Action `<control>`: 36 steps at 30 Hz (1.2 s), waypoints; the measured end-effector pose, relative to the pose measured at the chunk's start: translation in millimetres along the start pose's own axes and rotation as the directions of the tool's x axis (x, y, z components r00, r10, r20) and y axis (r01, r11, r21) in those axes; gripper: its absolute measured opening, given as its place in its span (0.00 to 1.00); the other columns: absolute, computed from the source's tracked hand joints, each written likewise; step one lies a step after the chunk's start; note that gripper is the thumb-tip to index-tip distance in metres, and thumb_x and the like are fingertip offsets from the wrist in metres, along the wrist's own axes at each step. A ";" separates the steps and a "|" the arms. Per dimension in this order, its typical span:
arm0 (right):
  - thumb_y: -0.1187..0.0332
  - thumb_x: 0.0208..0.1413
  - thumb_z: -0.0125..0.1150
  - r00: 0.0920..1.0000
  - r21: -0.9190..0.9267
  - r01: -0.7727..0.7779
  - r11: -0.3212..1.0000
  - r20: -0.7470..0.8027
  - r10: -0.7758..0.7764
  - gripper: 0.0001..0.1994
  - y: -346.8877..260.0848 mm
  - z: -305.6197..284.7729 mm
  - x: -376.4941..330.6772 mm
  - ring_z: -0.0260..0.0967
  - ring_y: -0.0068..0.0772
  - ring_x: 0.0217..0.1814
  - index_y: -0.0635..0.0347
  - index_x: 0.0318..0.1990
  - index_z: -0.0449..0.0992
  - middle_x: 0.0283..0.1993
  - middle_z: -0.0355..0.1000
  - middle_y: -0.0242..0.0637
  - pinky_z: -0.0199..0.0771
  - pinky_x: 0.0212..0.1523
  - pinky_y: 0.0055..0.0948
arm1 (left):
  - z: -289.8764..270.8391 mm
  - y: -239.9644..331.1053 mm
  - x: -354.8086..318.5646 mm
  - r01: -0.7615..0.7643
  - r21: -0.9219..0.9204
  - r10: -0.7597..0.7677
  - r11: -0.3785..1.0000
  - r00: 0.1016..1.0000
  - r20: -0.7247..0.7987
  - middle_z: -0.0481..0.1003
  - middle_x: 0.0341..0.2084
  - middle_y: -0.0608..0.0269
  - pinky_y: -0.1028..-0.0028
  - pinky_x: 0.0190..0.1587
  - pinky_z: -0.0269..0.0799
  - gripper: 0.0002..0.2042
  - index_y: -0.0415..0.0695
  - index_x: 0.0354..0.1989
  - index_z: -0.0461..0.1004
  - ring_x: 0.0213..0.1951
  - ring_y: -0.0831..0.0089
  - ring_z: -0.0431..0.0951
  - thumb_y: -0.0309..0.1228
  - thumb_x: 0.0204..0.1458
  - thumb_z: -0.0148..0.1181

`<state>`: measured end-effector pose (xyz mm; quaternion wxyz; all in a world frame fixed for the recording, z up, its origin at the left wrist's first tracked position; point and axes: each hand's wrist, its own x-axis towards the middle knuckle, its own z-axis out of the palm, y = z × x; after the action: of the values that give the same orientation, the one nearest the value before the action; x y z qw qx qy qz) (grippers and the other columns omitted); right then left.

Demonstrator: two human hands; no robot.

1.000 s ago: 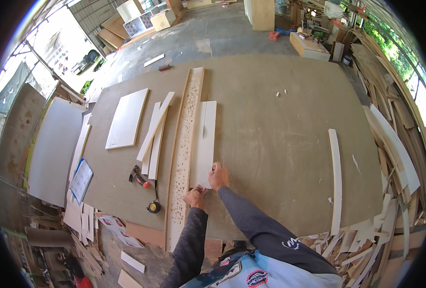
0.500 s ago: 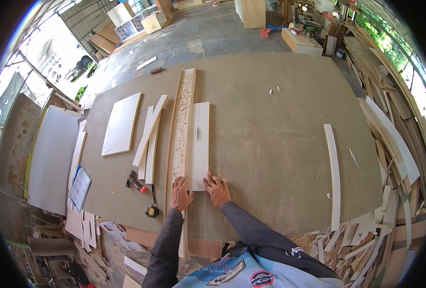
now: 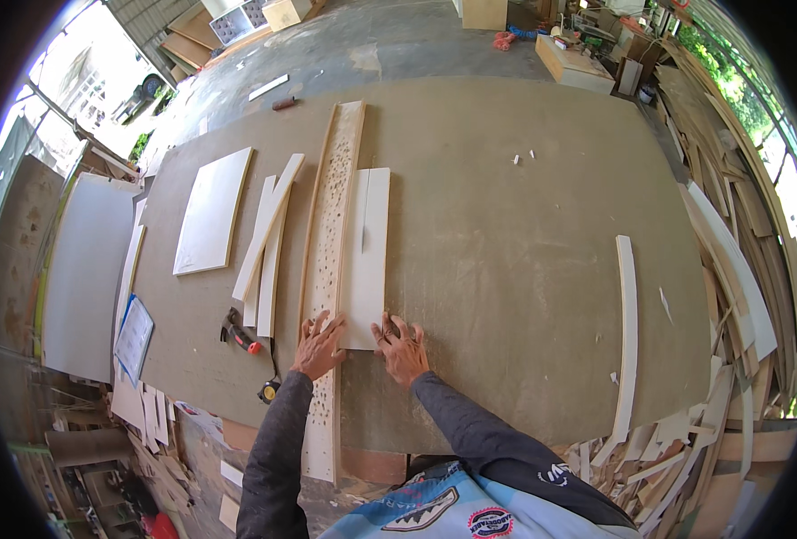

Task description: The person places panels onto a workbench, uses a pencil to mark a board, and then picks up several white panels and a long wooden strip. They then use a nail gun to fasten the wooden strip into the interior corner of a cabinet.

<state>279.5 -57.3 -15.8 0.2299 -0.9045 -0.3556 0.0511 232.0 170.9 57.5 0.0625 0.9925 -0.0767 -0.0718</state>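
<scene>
A long, narrow wooden board (image 3: 334,189) dotted with many small holes lies lengthwise on the large sheet-topped table (image 3: 497,314). Flush along its right side is a shorter white panel (image 3: 370,260) with a dark seam or gap at its far part. My left hand (image 3: 319,346) rests on the dotted board, fingers spread, their tips near the white panel's left edge. At the panel's near right corner is my right hand (image 3: 403,349), its fingers apart and bent, the tips touching the edge. Neither hand is wrapped round anything.
Left of the boards lie white strips (image 3: 268,251), a white rectangular panel (image 3: 214,211), a hammer (image 3: 239,331), a tape measure (image 3: 270,390) and a clipboard (image 3: 134,339). A long white strip (image 3: 627,332) lies at right. Offcuts (image 3: 668,449) are heaped beyond the table's edge.
My left hand has shifted left onto the dotted board, spreading its fingers, and its forearm has swung left. The right hand stays by the panel's corner. The whole view has shifted slightly.
</scene>
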 end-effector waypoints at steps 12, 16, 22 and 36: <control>0.61 0.62 0.55 0.998 -0.042 0.034 0.999 -0.053 -0.036 0.28 9.5 -2.8 20.6 0.44 0.41 0.75 0.54 0.69 0.62 0.73 0.55 0.43 0.41 0.69 0.56 | -0.5 -10.3 20.4 0.000 0.066 -0.001 0.998 1.000 0.021 0.58 0.68 0.71 0.44 0.67 0.46 0.31 0.47 0.59 0.69 0.71 0.62 0.50 0.38 0.44 0.68; 0.60 0.63 0.54 0.998 -0.026 0.055 0.998 -0.031 -0.055 0.27 11.2 -7.8 27.7 0.45 0.40 0.74 0.54 0.68 0.63 0.73 0.56 0.43 0.42 0.69 0.56 | 0.6 -14.9 23.6 0.011 0.075 -0.012 0.997 1.000 0.021 0.59 0.68 0.71 0.44 0.66 0.46 0.30 0.48 0.58 0.69 0.70 0.63 0.51 0.38 0.43 0.68; 0.60 0.62 0.55 0.996 -0.033 0.069 0.997 -0.052 -0.070 0.27 20.3 -9.9 36.3 0.47 0.40 0.74 0.53 0.68 0.64 0.72 0.57 0.43 0.42 0.69 0.56 | -5.9 -14.8 35.7 0.014 0.078 -0.016 0.997 0.999 0.031 0.59 0.67 0.72 0.43 0.66 0.45 0.30 0.47 0.58 0.70 0.70 0.63 0.52 0.38 0.43 0.69; 0.59 0.62 0.55 0.998 -0.079 0.065 0.995 -0.013 -0.066 0.27 30.2 -18.1 58.2 0.48 0.39 0.73 0.53 0.68 0.64 0.73 0.56 0.42 0.41 0.68 0.56 | -11.9 -20.9 56.3 0.014 0.079 -0.014 0.997 1.000 -0.001 0.63 0.65 0.73 0.45 0.66 0.43 0.30 0.48 0.56 0.71 0.68 0.63 0.54 0.37 0.41 0.71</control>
<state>346.0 -44.7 -9.2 0.1985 -0.9010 -0.3851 0.0223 291.8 183.6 58.9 0.0228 0.9947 -0.0724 -0.0692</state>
